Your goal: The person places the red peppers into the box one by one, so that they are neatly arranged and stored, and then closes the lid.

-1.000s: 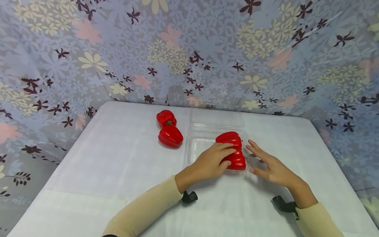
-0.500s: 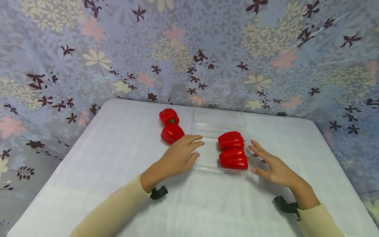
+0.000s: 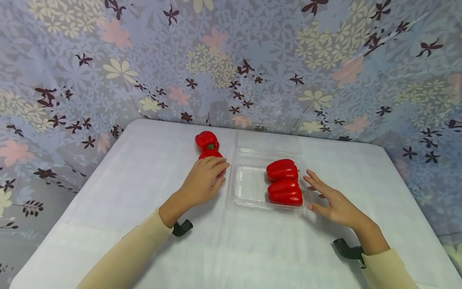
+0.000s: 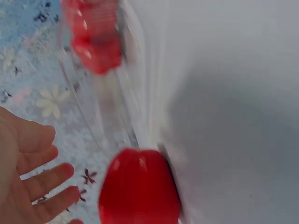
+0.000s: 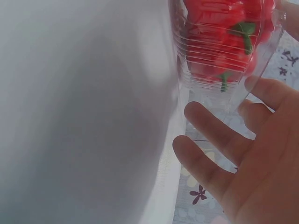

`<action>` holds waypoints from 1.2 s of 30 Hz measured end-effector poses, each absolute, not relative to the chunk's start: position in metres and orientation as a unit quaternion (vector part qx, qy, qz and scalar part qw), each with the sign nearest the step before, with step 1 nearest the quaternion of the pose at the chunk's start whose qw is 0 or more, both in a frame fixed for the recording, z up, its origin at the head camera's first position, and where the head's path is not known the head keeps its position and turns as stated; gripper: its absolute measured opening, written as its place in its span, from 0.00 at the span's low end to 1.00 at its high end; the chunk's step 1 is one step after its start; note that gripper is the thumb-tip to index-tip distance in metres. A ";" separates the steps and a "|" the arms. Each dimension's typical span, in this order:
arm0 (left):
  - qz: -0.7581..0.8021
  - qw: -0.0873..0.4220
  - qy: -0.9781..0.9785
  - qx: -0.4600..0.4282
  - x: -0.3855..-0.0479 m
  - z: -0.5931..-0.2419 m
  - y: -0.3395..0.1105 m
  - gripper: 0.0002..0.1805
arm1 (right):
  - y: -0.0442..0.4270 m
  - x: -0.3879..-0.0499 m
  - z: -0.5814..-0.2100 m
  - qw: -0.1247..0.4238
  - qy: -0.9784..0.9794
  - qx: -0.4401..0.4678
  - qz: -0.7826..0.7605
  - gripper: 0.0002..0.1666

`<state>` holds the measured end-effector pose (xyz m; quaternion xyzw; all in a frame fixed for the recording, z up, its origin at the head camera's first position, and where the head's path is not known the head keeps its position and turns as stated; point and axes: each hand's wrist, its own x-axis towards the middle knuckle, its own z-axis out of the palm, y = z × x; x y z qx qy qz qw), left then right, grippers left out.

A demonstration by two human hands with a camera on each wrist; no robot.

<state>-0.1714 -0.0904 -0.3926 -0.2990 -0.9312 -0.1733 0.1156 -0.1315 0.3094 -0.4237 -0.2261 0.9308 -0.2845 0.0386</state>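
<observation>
The left hand (image 3: 199, 182) has moved from the boxed peppers (image 3: 282, 170) to over the near pepper (image 3: 210, 153), its fingers spread and, in the left wrist view, apart from it. On the white surface (image 3: 252, 249) lies a clear, open box (image 3: 249, 184). The right hand (image 3: 333, 206), also spread, is at its right end; whether it touches is unclear. The two boxed peppers lie side by side in its right half; the far pepper (image 3: 206, 140) sits just behind the near one, left of the box.
</observation>
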 end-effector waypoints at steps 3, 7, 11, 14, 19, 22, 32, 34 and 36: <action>-0.135 0.128 -0.944 -0.272 -0.180 -0.396 -0.094 0.21 | 0.309 -0.132 -0.425 0.040 0.929 -0.229 -0.289 0.48; -0.086 0.119 -0.959 -0.241 -0.189 -0.401 -0.098 0.22 | 0.307 -0.132 -0.426 0.047 0.926 -0.230 -0.295 0.48; -0.073 0.092 -0.968 -0.222 -0.195 -0.408 -0.099 0.25 | 0.306 -0.131 -0.425 0.049 0.928 -0.225 -0.294 0.47; -0.072 0.093 -0.968 -0.221 -0.198 -0.412 -0.101 0.26 | 0.307 -0.131 -0.425 0.048 0.929 -0.224 -0.290 0.48; -0.063 0.111 -0.966 -0.227 -0.199 -0.415 -0.101 0.26 | 0.308 -0.131 -0.424 0.042 0.931 -0.223 -0.286 0.48; -0.056 0.112 -0.966 -0.227 -0.199 -0.414 -0.099 0.25 | 0.309 -0.131 -0.424 0.044 0.931 -0.221 -0.287 0.48; -0.035 0.129 -0.958 -0.254 -0.200 -0.408 -0.093 0.20 | 0.310 -0.131 -0.422 0.053 0.933 -0.212 -0.284 0.49; -0.042 0.115 -0.958 -0.261 -0.201 -0.406 -0.095 0.20 | 0.310 -0.131 -0.422 0.052 0.933 -0.213 -0.285 0.49; -0.053 0.103 -0.955 -0.272 -0.201 -0.404 -0.098 0.21 | 0.310 -0.132 -0.422 0.051 0.933 -0.214 -0.284 0.48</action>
